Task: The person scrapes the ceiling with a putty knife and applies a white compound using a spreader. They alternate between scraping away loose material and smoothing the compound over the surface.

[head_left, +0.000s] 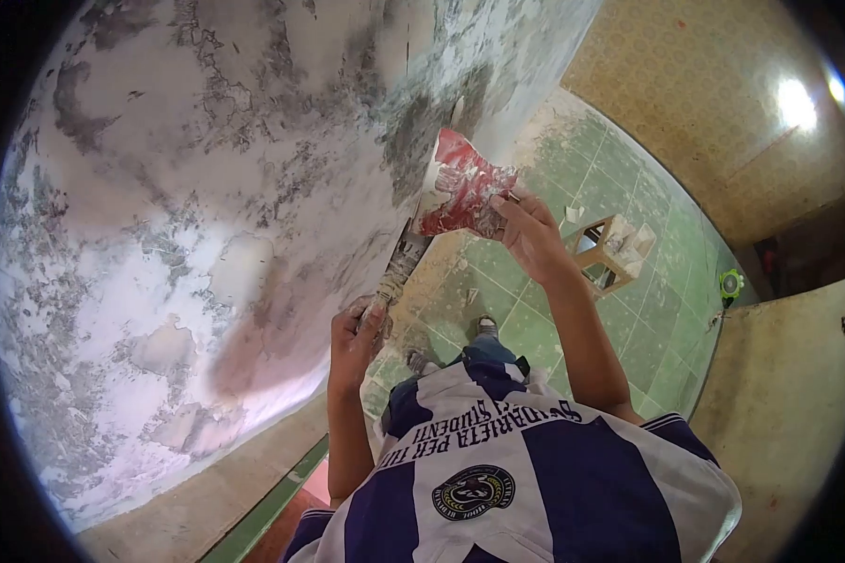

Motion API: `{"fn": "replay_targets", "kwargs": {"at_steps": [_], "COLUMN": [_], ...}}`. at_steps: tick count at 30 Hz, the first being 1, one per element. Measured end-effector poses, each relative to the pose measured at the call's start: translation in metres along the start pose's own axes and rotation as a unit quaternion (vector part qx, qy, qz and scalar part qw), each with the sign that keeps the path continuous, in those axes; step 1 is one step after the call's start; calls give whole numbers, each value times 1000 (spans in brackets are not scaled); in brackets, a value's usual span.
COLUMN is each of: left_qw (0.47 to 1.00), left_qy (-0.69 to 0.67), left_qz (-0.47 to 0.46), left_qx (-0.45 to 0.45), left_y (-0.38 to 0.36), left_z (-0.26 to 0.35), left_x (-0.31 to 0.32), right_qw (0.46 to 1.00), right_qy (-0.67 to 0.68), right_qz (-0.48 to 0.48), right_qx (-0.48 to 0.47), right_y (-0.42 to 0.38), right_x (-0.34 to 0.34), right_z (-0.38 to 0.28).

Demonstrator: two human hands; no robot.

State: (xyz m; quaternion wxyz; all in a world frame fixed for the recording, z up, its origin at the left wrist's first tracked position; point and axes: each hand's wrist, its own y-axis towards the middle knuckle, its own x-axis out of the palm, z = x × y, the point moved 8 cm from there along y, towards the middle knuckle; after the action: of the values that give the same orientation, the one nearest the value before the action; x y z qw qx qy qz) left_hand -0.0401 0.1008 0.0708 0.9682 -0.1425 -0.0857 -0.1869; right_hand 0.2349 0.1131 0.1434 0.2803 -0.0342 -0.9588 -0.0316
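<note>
The red spreader [462, 186], smeared with whitish paste, is sitting at the fingers of the right hand [528, 228], which is gripping it near its lower right edge, thumb and fingers closing on it. Just left of and below the spreader, a narrow putty knife [406, 263] is slanting up from the left hand [357, 330], its dark, paste-coated blade reaching close to the spreader; whether the two are touching is hard to tell. The left hand is curling closed around the knife's handle. Beyond and left of the left hand, the patchy, grey-stained wall [178, 225] is rising. Right of the right hand, a small wooden stool [620, 251] is standing on the green tiled floor [662, 305], which is showing pale splatters. Farther right, a round bright-green object [730, 283] is lying near the floor's edge.
</note>
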Motion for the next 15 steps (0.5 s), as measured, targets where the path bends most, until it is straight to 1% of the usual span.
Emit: {"fn": "replay_targets", "kwargs": {"at_steps": [2, 4, 7, 10, 11, 12, 13, 14, 15], "left_qw": [1000, 1000, 1000, 1000, 999, 999, 999, 999, 999], "left_qy": [13, 11, 3, 13, 25, 26, 14, 2, 4], "left_qz": [-4, 4, 8, 20, 28, 32, 32, 32, 36], "left_qx": [-4, -5, -3, 2, 9, 10, 2, -6, -4], "left_y": [1, -2, 1, 6, 9, 11, 15, 17, 20], "left_z": [3, 4, -1, 0, 1, 1, -1, -2, 0], "left_x": [4, 10, 24, 43, 49, 55, 60, 66, 72], "right_qw": [1000, 998, 997, 998, 998, 998, 995, 995, 994], "right_qy": [2, 38, 36, 19, 21, -35, -91, -88, -100], "right_qz": [4, 43, 72, 56, 54, 38, 22, 18, -8], "right_qx": [10, -32, -10, 15, 17, 24, 29, 29, 31], "right_y": [-1, 0, -2, -7, -5, -2, 2, 2, 1], "right_x": [-16, -42, -57, -49, -68, -96, -99, -103, -77], "right_z": [5, 2, -8, -24, -17, -1, -2, -4, -21]}}
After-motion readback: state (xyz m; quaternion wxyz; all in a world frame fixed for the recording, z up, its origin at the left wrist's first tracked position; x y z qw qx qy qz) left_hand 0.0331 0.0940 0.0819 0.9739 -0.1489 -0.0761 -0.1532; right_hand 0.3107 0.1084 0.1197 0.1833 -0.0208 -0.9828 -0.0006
